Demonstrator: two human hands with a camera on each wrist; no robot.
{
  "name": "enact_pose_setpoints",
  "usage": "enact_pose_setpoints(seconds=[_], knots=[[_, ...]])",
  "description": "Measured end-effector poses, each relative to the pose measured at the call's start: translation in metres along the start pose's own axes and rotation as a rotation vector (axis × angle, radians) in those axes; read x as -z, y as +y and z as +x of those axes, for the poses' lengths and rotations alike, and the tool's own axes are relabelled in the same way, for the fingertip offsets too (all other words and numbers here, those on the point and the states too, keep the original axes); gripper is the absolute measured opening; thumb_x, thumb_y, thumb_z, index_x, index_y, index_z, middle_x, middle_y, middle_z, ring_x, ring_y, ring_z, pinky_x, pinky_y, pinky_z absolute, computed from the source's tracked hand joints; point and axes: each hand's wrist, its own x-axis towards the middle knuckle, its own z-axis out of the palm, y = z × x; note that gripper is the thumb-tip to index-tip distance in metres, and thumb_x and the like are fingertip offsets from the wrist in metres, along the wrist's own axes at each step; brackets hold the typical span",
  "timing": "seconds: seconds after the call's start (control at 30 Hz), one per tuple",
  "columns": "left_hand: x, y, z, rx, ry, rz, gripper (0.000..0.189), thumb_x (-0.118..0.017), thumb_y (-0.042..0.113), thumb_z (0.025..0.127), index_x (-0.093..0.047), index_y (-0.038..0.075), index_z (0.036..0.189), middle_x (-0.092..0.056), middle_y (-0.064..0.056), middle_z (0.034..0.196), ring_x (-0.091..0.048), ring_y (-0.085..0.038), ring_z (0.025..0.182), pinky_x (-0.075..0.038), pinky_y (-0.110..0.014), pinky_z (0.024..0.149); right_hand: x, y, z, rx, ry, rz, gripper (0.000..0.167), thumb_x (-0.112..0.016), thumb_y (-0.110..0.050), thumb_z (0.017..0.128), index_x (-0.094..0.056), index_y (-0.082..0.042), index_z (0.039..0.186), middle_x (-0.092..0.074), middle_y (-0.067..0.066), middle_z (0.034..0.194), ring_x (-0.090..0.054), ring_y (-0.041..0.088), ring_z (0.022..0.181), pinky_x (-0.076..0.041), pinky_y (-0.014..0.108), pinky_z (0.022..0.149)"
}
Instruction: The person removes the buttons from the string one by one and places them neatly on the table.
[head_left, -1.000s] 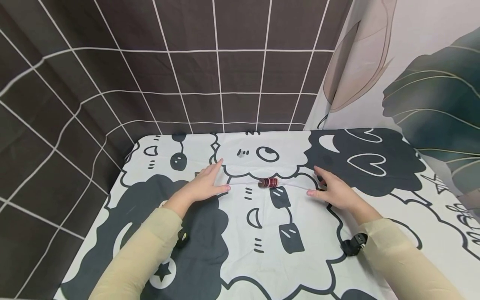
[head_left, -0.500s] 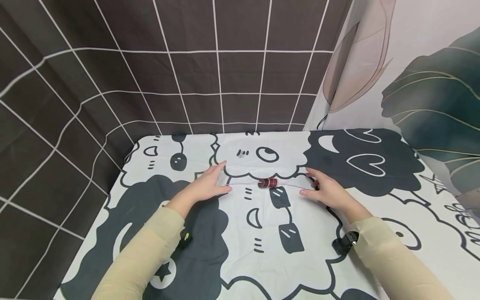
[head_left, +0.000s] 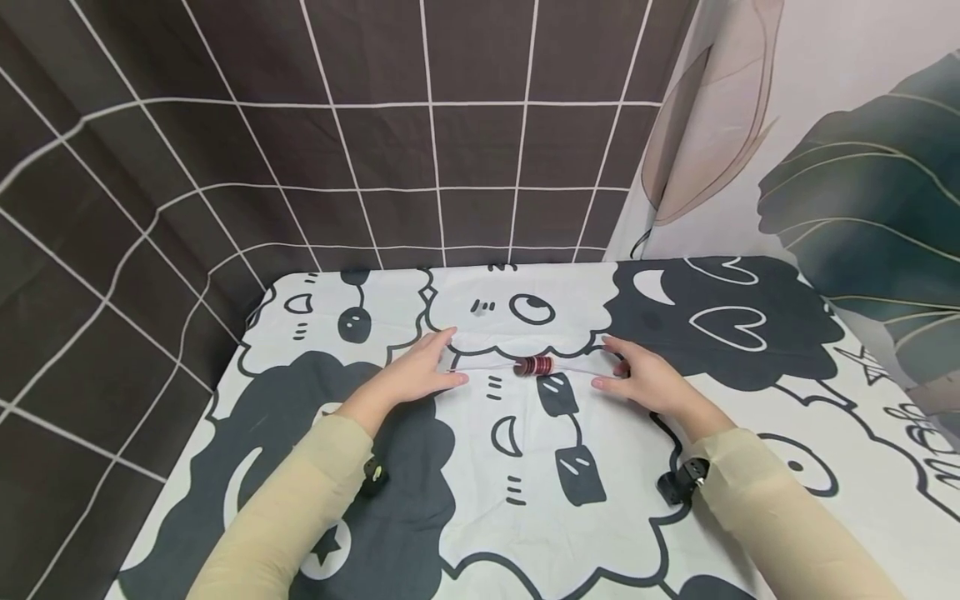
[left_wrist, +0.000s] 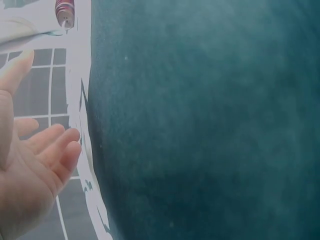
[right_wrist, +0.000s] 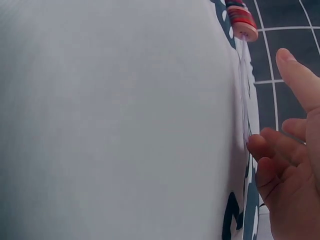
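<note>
A short stack of red and dark discs (head_left: 534, 367) sits midway between my hands, threaded on a pale string (head_left: 483, 367) that runs out from both ends. Two small holes show in the end disc (left_wrist: 65, 19) in the left wrist view, so it looks like a button. My left hand (head_left: 412, 371) is at the string's left end, thumb and fingers spread. At the right end is my right hand (head_left: 648, 379), thumb and index finger apart, other fingers loosely bent. The string (right_wrist: 243, 85) reaches a fingertip in the right wrist view; whether it is held there I cannot tell.
A white cloth with dark cartoon clouds (head_left: 517, 533) covers the surface. Behind and to the left hangs a dark grid-patterned curtain (head_left: 480, 146); a leaf-printed curtain (head_left: 877, 183) hangs at the right. A small black device (head_left: 678, 482) is worn on the right wrist.
My right hand has moved left, closer to the disc stack. My left hand has shifted slightly to the right. The stack has stayed nearly in place.
</note>
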Motion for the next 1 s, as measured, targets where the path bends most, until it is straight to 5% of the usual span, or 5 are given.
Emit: enact_pose_setpoints(seconds=[0.4, 0.63, 0.87, 1.0], knots=[[-0.007, 0.008, 0.006, -0.004, 0.004, -0.052, 0.083, -0.064, 0.041, 0.085, -0.022, 0.006, 0.148, -0.031, -0.018, 0.146, -0.046, -0.033, 0.123, -0.035, -0.047, 0.102, -0.007, -0.009, 0.009, 0.057, 0.005, 0.050, 0.072, -0.072, -0.033, 0.082, -0.043, 0.006, 0.135, -0.061, 0.015, 0.109, -0.055, 0.016, 0.078, -0.044, 0.035, 0.072], [-0.008, 0.009, 0.010, -0.014, 0.001, -0.076, 0.083, -0.064, 0.041, 0.086, -0.021, 0.007, 0.148, -0.036, -0.015, 0.144, -0.050, -0.031, 0.118, -0.040, -0.045, 0.098, -0.007, -0.015, 0.013, 0.051, 0.001, 0.036, 0.069, -0.071, -0.034, 0.083, -0.045, 0.005, 0.134, -0.061, 0.007, 0.090, -0.054, 0.017, 0.075, -0.043, 0.035, 0.071], [-0.010, 0.018, 0.012, -0.013, 0.002, -0.129, 0.080, -0.065, 0.035, 0.086, -0.023, 0.006, 0.147, -0.041, -0.014, 0.140, -0.045, -0.029, 0.124, -0.035, -0.042, 0.102, -0.010, -0.021, 0.016, 0.062, 0.002, 0.027, 0.064, -0.070, -0.032, 0.084, -0.049, 0.006, 0.130, -0.062, 0.011, 0.098, -0.055, 0.017, 0.078, -0.044, 0.036, 0.072], [-0.011, 0.020, 0.015, 0.008, 0.003, -0.171, 0.079, -0.064, 0.036, 0.087, -0.023, 0.008, 0.148, -0.041, -0.011, 0.140, -0.049, -0.027, 0.120, -0.045, -0.038, 0.093, -0.011, -0.022, 0.018, 0.076, 0.016, 0.033, 0.060, -0.071, -0.030, 0.084, -0.051, 0.005, 0.129, -0.063, 0.013, 0.105, -0.057, 0.017, 0.079, -0.045, 0.036, 0.072]])
